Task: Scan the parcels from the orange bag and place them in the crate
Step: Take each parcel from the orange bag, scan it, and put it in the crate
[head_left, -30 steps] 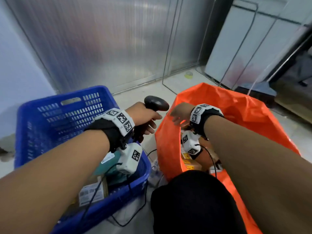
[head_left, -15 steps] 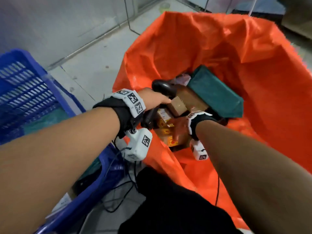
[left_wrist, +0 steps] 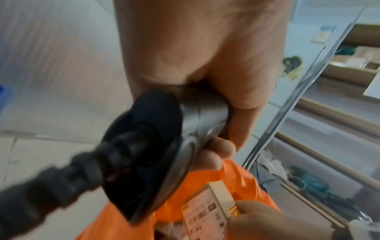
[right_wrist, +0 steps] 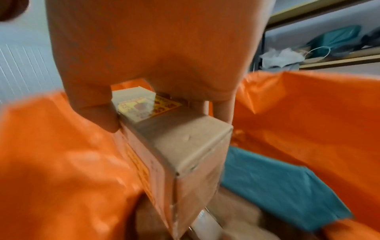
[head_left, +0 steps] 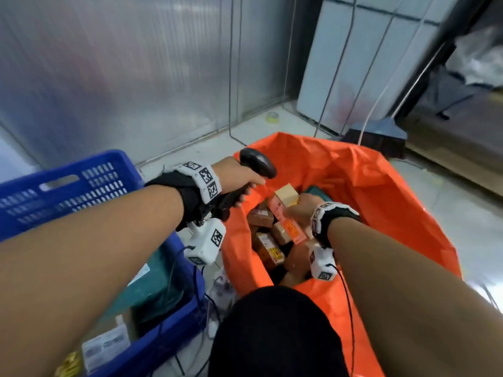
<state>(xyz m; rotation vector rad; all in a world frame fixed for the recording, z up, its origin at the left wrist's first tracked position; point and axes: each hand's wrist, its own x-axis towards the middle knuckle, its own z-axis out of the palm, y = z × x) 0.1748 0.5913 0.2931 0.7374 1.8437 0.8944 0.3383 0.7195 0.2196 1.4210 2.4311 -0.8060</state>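
Note:
The orange bag stands open on the floor at centre right, with several cardboard parcels and a teal packet inside. My right hand grips a small cardboard parcel with a pale label, lifted above the others inside the bag; thumb and fingers clasp its sides. My left hand grips the handle of a black barcode scanner over the bag's left edge. The blue crate sits at the left and holds a teal packet and a labelled parcel.
A black-clad knee fills the bottom centre between crate and bag. Cables trail on the floor between them. A translucent wall panel runs behind, a roll of tape lies on the floor, and low shelving stands right.
My right hand has taken hold of a small parcel and raised it from the pile. The left hand with the scanner has drawn back to the bag's left edge. The head view tilted up.

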